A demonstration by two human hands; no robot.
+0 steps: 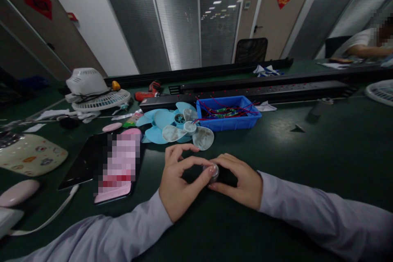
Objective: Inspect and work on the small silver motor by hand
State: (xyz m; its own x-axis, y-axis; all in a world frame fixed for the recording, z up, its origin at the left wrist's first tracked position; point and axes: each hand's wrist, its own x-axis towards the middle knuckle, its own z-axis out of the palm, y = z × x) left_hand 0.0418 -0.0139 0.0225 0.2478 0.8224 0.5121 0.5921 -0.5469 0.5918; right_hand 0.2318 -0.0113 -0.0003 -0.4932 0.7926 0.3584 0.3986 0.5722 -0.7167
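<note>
My left hand point(179, 182) and my right hand point(238, 180) meet over the dark green table point(307, 159), close to its near edge. Between their fingertips sits a small round clear-capped part point(214, 171). My left thumb and forefinger pinch its left side, while my right hand cups a dark piece behind it; most of that piece is hidden. Just beyond my hands lie several light blue and translucent fan blades point(176, 126). Both arms wear pale lilac sleeves.
A blue bin point(229, 115) holds red wires and circuit boards. White fan parts point(92, 90) stand back left. A phone point(115, 168) and a dark tablet point(81, 163) lie at left. Long black power strips point(245, 90) cross the table. Another person sits far right.
</note>
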